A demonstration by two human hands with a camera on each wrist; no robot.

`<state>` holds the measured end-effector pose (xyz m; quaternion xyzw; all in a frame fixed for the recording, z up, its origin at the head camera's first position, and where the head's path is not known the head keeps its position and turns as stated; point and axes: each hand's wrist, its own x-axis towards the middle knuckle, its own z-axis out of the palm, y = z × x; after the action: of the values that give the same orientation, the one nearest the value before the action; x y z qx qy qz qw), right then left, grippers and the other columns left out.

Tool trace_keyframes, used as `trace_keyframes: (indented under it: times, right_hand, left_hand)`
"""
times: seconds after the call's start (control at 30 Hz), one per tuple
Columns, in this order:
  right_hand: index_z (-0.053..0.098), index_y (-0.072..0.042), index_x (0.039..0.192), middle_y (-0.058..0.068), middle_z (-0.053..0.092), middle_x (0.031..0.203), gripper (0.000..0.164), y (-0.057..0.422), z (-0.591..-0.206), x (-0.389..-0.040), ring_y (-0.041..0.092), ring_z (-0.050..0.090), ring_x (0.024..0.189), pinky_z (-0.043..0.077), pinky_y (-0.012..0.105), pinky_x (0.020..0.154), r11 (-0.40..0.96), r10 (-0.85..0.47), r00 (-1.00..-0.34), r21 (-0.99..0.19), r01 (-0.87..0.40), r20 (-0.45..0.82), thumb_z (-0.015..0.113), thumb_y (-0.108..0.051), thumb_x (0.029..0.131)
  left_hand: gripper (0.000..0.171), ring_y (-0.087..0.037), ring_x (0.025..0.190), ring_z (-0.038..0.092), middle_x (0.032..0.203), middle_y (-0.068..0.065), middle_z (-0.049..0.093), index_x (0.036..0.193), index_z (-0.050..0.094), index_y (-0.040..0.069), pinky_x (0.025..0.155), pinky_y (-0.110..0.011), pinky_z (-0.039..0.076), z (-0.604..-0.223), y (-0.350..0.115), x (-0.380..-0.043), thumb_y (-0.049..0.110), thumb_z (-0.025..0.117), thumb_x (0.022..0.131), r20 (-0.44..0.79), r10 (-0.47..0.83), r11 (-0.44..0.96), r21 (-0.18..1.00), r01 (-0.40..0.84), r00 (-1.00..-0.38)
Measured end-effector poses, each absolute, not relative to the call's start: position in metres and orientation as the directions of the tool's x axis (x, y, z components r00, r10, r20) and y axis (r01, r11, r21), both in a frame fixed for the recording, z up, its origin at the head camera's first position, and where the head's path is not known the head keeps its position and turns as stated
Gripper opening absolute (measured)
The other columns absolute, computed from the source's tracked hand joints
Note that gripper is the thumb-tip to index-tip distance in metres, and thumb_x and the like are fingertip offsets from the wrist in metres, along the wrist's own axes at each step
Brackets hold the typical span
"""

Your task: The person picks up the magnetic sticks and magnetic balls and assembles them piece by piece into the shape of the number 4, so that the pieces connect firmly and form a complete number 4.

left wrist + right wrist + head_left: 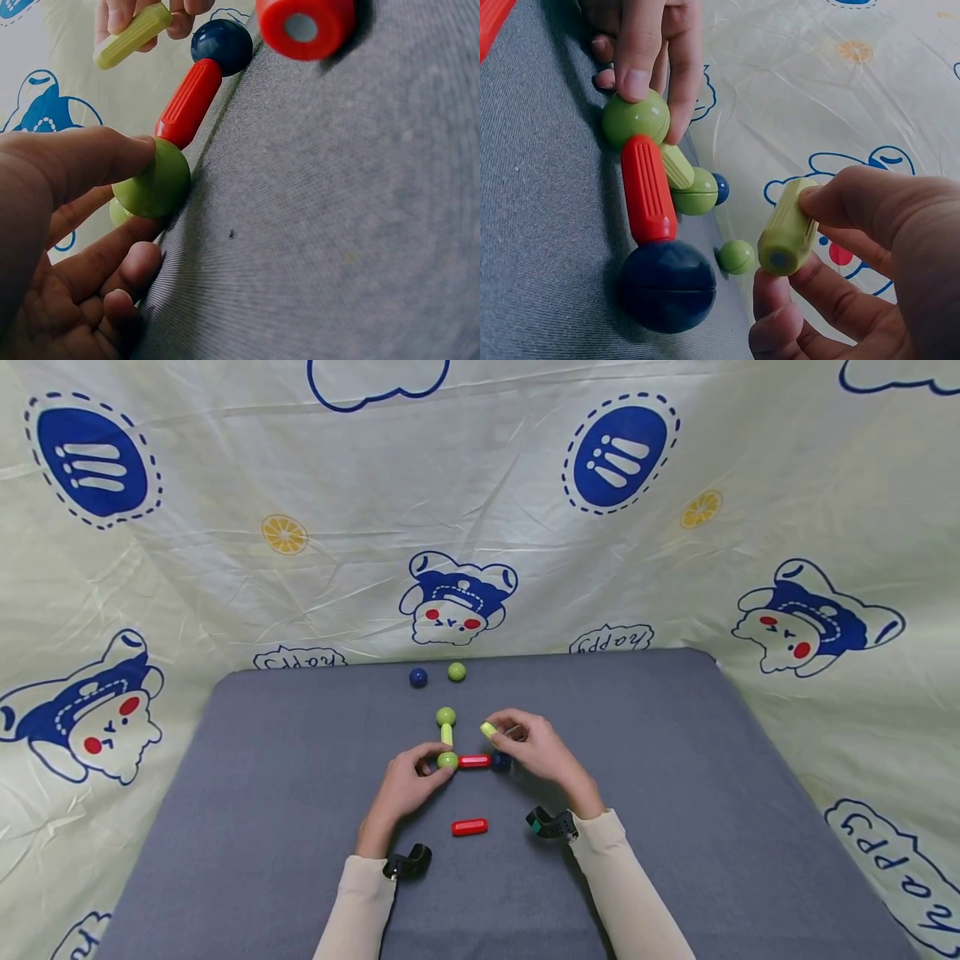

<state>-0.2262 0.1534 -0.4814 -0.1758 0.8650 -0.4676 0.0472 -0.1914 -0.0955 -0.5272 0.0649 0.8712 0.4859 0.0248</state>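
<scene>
A grey, cloth-topped table point(300, 802) is stretching out here. Near its far edge, a navy ball point(418, 678) and a green ball point(457, 672) are sitting just apart. Toward the middle, an L of joined balls and rods point(474, 762) is resting; on its near side, a loose red rod point(469, 827) is lying.

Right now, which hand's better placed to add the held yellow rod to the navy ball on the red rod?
Right, I'd say: the right hand pinches the yellow rod near that navy ball, while the left hand is occupied holding the corner green ball.
</scene>
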Motion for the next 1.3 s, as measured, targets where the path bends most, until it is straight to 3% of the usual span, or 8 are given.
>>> trace_keyframes:
  times: [0.8, 0.93, 1.17, 1.3]
  right_hand:
    - [0.067, -0.004, 0.124, 0.017, 0.070, 0.109, 0.027, 0.158, -0.498, -0.233, 0.024, 0.070, 0.087, 0.055, 0.028, 0.070, 0.434, -0.250, -0.963, -0.878, -0.203, 0.099, 0.069, -0.013, 0.099]
    - [0.065, -0.002, 0.126, 0.021, 0.070, 0.111, 0.029, 0.159, -0.501, -0.235, 0.027, 0.072, 0.088, 0.057, 0.033, 0.070, 0.409, -0.236, -0.966, -0.892, -0.194, 0.102, 0.069, -0.013, 0.099]
    - [0.054, 0.005, 0.134, 0.032, 0.068, 0.117, 0.037, 0.160, -0.508, -0.237, 0.041, 0.072, 0.087, 0.059, 0.054, 0.075, 0.313, -0.210, -0.972, -0.934, -0.172, 0.109, 0.065, -0.007, 0.101]
    - [0.055, 0.004, 0.132, 0.031, 0.069, 0.114, 0.035, 0.160, -0.512, -0.238, 0.035, 0.072, 0.083, 0.060, 0.050, 0.075, 0.289, -0.198, -0.974, -0.943, -0.165, 0.110, 0.065, -0.008, 0.101]
  left_hand:
    - [0.029, -0.013, 0.077, 0.053, 0.092, 0.001, 0.065, 0.120, 0.074, 0.022, 0.066, -0.028, 0.040, -0.527, -0.096, -0.192, 0.022, 0.079, 0.092, 0.045, 0.142, 0.519, 0.847, 0.114, -0.989]
    - [0.029, -0.013, 0.077, 0.052, 0.092, 0.001, 0.065, 0.121, 0.074, 0.022, 0.066, -0.028, 0.040, -0.528, -0.096, -0.191, 0.022, 0.078, 0.092, 0.046, 0.147, 0.516, 0.849, 0.117, -0.988]
    - [0.029, -0.012, 0.077, 0.053, 0.098, 0.000, 0.068, 0.121, 0.074, 0.021, 0.066, -0.028, 0.041, -0.528, -0.096, -0.192, 0.022, 0.078, 0.092, 0.058, 0.149, 0.511, 0.850, 0.127, -0.987]
    - [0.029, -0.012, 0.078, 0.053, 0.103, 0.000, 0.070, 0.119, 0.075, 0.021, 0.067, -0.028, 0.041, -0.528, -0.095, -0.191, 0.021, 0.079, 0.091, 0.073, 0.147, 0.506, 0.852, 0.138, -0.986]
